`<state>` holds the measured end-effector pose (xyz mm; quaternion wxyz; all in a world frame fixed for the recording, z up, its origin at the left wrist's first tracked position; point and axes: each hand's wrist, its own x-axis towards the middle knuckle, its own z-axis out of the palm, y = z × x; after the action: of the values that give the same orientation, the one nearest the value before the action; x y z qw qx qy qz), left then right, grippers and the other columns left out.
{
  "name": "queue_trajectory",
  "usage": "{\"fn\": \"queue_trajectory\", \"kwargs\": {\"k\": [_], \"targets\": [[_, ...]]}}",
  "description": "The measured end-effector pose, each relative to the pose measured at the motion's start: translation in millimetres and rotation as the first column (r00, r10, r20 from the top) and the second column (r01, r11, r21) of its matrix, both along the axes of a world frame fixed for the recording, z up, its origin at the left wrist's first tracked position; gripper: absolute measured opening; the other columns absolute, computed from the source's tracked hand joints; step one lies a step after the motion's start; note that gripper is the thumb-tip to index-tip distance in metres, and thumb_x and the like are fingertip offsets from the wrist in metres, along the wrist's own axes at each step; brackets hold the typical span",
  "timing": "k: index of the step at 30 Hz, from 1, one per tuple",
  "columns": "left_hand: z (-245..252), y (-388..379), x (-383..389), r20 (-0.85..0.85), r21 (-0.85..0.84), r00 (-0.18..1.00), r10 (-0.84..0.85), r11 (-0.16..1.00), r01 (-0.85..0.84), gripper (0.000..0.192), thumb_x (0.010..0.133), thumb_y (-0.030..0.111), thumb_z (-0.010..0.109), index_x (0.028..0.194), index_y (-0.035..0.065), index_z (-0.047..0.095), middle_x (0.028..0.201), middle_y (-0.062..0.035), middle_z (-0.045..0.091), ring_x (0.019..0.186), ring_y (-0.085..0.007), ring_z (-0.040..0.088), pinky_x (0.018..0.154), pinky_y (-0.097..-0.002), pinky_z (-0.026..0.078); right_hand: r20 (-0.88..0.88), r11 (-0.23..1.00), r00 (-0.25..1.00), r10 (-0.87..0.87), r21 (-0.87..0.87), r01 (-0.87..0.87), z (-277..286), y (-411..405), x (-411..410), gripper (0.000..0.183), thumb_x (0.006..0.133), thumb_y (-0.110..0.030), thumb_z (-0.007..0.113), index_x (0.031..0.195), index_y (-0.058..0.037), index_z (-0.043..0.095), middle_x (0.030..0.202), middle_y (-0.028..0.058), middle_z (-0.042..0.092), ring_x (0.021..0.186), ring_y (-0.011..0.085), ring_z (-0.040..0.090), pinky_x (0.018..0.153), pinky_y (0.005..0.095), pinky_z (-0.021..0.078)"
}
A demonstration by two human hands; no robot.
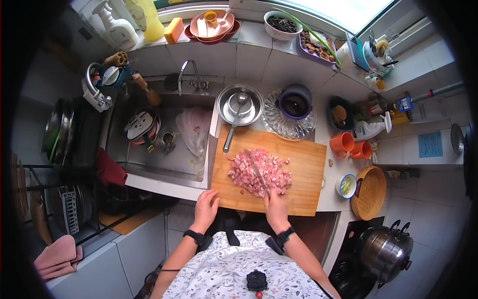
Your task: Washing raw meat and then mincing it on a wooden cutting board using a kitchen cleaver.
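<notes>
A wooden cutting board (304, 175) lies before me, overhanging the counter's front edge. Spread over its middle is a mound of chopped pink raw meat (274, 170). My right hand (275, 212), slightly blurred, grips a knife (257, 170) at the board's front edge. The blade is seen nearly edge-on and reaches across the meat, pointing away from me. My left hand (206, 209) holds the board's front left corner, with its fingers at the edge. A metal ladle (232, 132) leans from a steel bowl (223, 107), its handle end over the board's far left corner.
Left of the board is a steel sink (149, 164) with a plastic bag (194, 127) inside. Behind the board stand a glass dish (274, 125) and a dark pot (295, 104). Rightward are orange mugs (341, 144), a small bowl (346, 186), a woven basket (373, 194) and a steel pot (386, 254).
</notes>
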<state>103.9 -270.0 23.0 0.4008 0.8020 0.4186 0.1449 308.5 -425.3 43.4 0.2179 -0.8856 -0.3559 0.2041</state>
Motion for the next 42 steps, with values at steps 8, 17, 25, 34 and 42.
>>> {"fn": "queue_trajectory", "kwargs": {"k": [8, 17, 25, 34, 42], "targets": [[-16, -18, 38, 0.088, 0.034, 0.981, -0.171, 0.985, 0.168, 0.027, 0.078, 0.009, 0.073, 0.104, 0.0066, 0.066, 0.096, -0.0113, 0.061, 0.094, -0.0331, 0.059, 0.08, -0.0403, 0.05, 0.011, 0.999, 0.999, 0.046, -0.024, -0.045, -6, -1, -4, 0.014, 0.094, -0.021, 0.056, 0.096, -0.0078, 0.051, 0.071, 0.0216, 0.062, 0.066, 0.0444, 0.06, 0.057, 0.0546, 0.0444], [-27, -30, 70, -0.064, 0.042, 0.991, -0.12, 0.992, 0.123, 0.021, 0.077, 0.011, 0.074, 0.092, 0.0043, 0.061, 0.09, -0.0153, 0.058, 0.088, -0.0369, 0.058, 0.073, -0.0442, 0.047, -0.003, 0.994, 0.999, 0.051, -0.092, -0.051, -14, -7, -12, 0.014, 0.094, -0.02, 0.058, 0.096, -0.0077, 0.052, 0.069, 0.0225, 0.061, 0.065, 0.0448, 0.06, 0.055, 0.0538, 0.0435], [-22, -25, 75, -0.036, 0.083, 0.989, -0.143, 0.986, 0.145, 0.017, 0.077, 0.009, 0.072, 0.088, 0.0038, 0.06, 0.087, -0.0151, 0.057, 0.086, -0.0369, 0.058, 0.073, -0.0451, 0.047, -0.045, 0.998, 0.999, -0.008, -0.058, 0.005, -9, 8, -6, 0.014, 0.095, -0.022, 0.057, 0.096, -0.0086, 0.052, 0.07, 0.0227, 0.061, 0.067, 0.0452, 0.06, 0.057, 0.0552, 0.0432], [-20, -25, 76, -0.014, 0.019, 0.987, -0.163, 0.986, 0.163, 0.016, 0.076, 0.006, 0.07, 0.09, 0.0074, 0.062, 0.085, -0.0102, 0.061, 0.084, -0.0316, 0.061, 0.071, -0.0431, 0.049, -0.049, 0.996, 0.998, -0.041, -0.076, 0.037, -7, 14, 5, 0.015, 0.096, -0.02, 0.054, 0.098, -0.006, 0.049, 0.072, 0.0244, 0.061, 0.07, 0.0458, 0.06, 0.058, 0.0543, 0.0436], [3, -21, 99, 0.195, -0.219, 0.981, -0.018, 0.974, 0.061, 0.011, 0.084, 0.011, 0.069, 0.093, 0.0062, 0.064, 0.087, -0.0105, 0.064, 0.081, -0.0267, 0.066, 0.069, -0.0346, 0.052, 0.014, 0.998, 1.0, -0.023, -0.06, 0.024, -7, 18, 5, 0.017, 0.097, -0.023, 0.052, 0.097, -0.0061, 0.048, 0.069, 0.0232, 0.063, 0.065, 0.0446, 0.061, 0.056, 0.0546, 0.0461]]}}
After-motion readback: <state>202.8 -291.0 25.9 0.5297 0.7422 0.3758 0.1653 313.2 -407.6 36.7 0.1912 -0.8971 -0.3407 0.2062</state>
